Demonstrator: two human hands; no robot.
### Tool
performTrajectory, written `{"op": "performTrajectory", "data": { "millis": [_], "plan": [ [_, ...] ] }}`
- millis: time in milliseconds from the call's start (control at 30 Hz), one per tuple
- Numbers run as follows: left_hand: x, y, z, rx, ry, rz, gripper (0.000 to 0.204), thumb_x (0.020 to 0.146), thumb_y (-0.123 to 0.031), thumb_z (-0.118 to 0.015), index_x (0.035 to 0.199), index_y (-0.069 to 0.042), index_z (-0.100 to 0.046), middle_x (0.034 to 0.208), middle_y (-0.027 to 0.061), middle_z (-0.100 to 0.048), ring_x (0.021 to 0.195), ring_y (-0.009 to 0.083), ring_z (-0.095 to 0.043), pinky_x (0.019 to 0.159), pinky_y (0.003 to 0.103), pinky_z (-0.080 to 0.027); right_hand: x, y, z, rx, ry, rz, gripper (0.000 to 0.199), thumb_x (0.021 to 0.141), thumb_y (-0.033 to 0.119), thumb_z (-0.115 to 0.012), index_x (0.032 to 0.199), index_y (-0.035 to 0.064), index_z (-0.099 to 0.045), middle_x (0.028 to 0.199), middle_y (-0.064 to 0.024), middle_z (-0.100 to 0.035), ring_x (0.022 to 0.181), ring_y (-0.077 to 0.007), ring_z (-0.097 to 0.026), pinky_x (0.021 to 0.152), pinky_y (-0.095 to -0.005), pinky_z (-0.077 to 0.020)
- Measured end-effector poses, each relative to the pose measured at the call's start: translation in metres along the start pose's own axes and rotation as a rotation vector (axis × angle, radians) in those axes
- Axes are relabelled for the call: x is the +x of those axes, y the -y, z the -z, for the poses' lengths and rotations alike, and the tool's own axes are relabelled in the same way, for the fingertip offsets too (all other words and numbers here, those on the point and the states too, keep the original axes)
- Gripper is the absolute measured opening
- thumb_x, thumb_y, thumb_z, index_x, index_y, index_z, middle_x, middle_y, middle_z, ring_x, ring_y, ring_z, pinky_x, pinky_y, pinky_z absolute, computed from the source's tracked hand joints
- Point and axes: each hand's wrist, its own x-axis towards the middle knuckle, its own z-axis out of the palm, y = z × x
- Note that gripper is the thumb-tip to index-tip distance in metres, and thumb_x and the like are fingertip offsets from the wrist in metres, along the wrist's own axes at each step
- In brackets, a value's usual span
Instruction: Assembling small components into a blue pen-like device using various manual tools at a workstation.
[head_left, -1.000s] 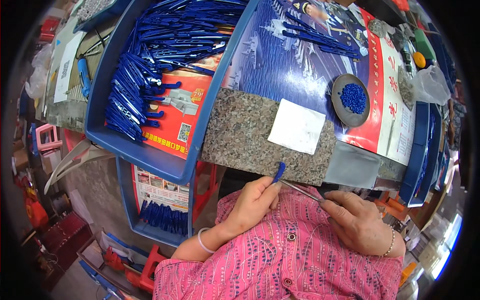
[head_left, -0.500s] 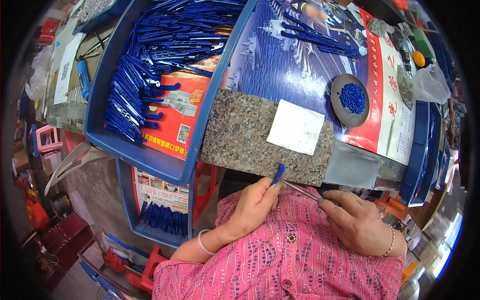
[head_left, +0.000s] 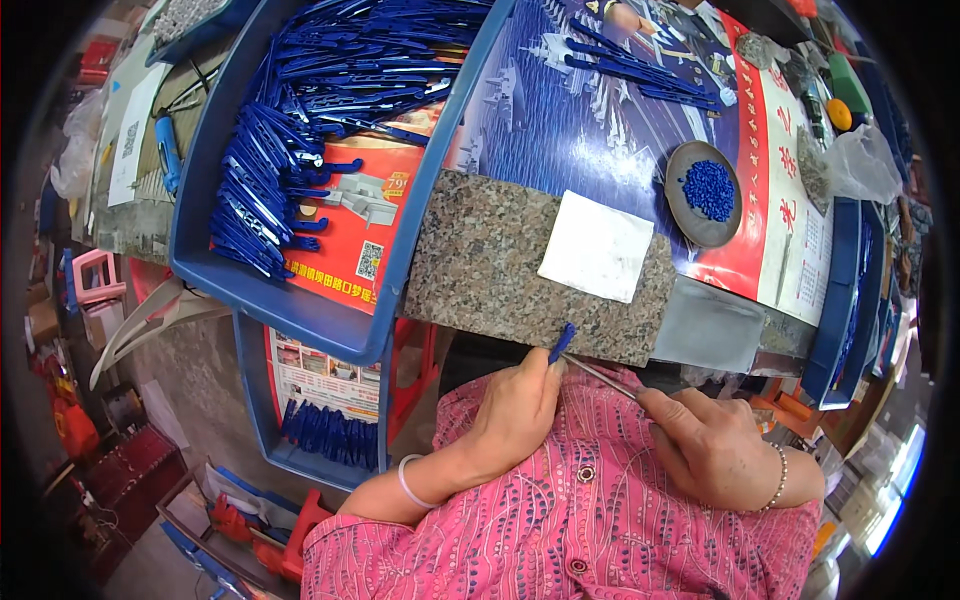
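Observation:
My left hand is closed around a slim blue piece that looks like an eyeglass temple. Its tip points up past my fingers at the front edge of a granite slab. From the right, my right hand grips a thin metal rod-like tool, its far end meeting the blue piece beside my left fingertips. What shape that tip has is too small to tell. On the slab lies a white folded cloth or paper.
A blue tray at the left holds many similar blue pieces; a lower tray has more. To the right stands a round dish of tiny blue parts. Several loose blue pieces lie on the poster behind. A blue screwdriver rests far left.
My left hand and the blue piece have shifted slightly up and right. My right hand's fingers have changed their angle on the tool, and its tip still meets the piece.

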Motion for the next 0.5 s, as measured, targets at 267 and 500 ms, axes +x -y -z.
{"op": "performTrajectory", "data": {
  "millis": [267,500],
  "plan": [
    [-0.002,-0.005,-0.004,0.198,-0.06,-0.053,0.015,0.089,-0.009,-0.048,0.081,0.003,-0.042,0.057,0.0254,-0.052,0.055,0.043,-0.054,0.047,0.049,-0.04,-0.003,0.005,-0.014,-0.187,-0.093,0.009,0.037,0.075,0.012,-0.064,0.109,0.0023,-0.055,0.067,-0.0064,-0.049,0.051,-0.0212,-0.053,0.043,-0.0338,-0.0393],
    [-0.003,-0.009,-0.006,0.239,-0.078,-0.043,0.014,0.089,-0.008,-0.048,0.081,0.003,-0.042,0.058,0.0254,-0.053,0.056,0.0431,-0.055,0.047,0.049,-0.04,-0.001,-0.008,-0.017,0.118,-0.139,-0.023,0.034,0.076,0.009,-0.061,0.109,0.003,-0.055,0.068,-0.0075,-0.051,0.05,-0.0225,-0.055,0.042,-0.0347,-0.0416]
  ]
}}
